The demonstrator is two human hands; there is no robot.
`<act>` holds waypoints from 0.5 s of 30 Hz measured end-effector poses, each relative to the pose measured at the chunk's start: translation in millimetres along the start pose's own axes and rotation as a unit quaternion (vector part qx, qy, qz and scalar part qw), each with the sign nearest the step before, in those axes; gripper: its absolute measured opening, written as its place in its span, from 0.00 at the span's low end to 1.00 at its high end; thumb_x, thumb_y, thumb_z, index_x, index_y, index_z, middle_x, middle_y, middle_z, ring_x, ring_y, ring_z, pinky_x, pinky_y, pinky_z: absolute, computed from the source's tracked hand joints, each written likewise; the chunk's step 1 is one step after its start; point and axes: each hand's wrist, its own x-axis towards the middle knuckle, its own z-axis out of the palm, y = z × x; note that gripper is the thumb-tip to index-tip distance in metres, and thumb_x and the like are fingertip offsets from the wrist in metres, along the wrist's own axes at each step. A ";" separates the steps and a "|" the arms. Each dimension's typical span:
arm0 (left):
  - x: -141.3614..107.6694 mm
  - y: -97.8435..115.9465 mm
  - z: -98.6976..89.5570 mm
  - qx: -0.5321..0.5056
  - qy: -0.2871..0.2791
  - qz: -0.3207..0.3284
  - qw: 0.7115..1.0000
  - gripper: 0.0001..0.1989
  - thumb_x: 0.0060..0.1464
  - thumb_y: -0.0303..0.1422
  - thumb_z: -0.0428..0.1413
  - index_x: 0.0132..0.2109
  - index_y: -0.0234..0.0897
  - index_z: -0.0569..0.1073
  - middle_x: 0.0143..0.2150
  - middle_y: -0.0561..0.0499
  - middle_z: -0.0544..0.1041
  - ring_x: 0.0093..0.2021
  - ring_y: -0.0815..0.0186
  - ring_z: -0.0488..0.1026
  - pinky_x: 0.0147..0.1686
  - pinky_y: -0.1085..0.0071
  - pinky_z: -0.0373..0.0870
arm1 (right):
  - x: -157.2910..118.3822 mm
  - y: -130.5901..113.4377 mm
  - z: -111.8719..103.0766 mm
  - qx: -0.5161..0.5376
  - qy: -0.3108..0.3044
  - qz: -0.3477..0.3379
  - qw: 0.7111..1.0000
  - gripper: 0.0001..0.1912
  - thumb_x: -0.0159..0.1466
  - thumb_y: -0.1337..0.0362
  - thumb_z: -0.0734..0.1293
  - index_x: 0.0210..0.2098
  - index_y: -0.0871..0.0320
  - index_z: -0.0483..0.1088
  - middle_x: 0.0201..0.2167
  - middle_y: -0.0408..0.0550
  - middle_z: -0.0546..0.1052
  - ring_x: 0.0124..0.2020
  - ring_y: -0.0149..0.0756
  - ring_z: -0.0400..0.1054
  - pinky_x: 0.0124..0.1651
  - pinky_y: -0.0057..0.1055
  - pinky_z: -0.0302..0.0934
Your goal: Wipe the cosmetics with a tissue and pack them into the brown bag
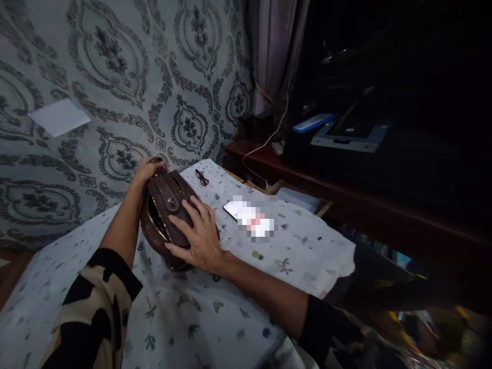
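Note:
A brown leather bag (163, 192) with gold-coloured zips and a round clasp stands on the patterned white cloth (215, 318), left of the middle. Its zipped compartments look partly open. My left hand (148, 168) is closed round the handle at the top far end of the bag. Across the bag's near right side lies my right hand (200, 238), its fingers spread over the leather. The inside of the bag is too dark to make out.
Dark-framed glasses (202, 177) lie behind the bag. A lit phone (249, 218), partly blurred out, rests to its right. A white cable (265, 142) runs down from a dark red shelf (300, 171). Patterned wallpaper (115, 102) covers the wall behind.

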 end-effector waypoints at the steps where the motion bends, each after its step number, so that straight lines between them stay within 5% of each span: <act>1: 0.3 0.0 -0.4 -0.003 -0.004 0.000 1.000 0.10 0.38 0.37 0.59 0.28 0.36 0.70 0.23 0.54 0.73 0.27 0.65 0.71 0.33 0.70 0.68 | 0.0 0.0 0.0 0.001 -0.007 0.003 1.000 0.29 0.63 0.45 0.68 0.58 0.53 0.71 0.65 0.59 0.65 0.71 0.54 0.48 0.67 0.54 0.48; 15: -21.0 17.8 -16.9 0.035 -0.099 -0.008 0.994 0.16 0.40 0.43 0.62 0.30 0.35 0.73 0.24 0.55 0.71 0.25 0.69 0.66 0.27 0.74 0.62 | 0.0 1.2 0.2 0.027 0.016 -0.004 0.999 0.26 0.64 0.50 0.68 0.58 0.54 0.70 0.66 0.59 0.64 0.70 0.55 0.49 0.66 0.56 0.50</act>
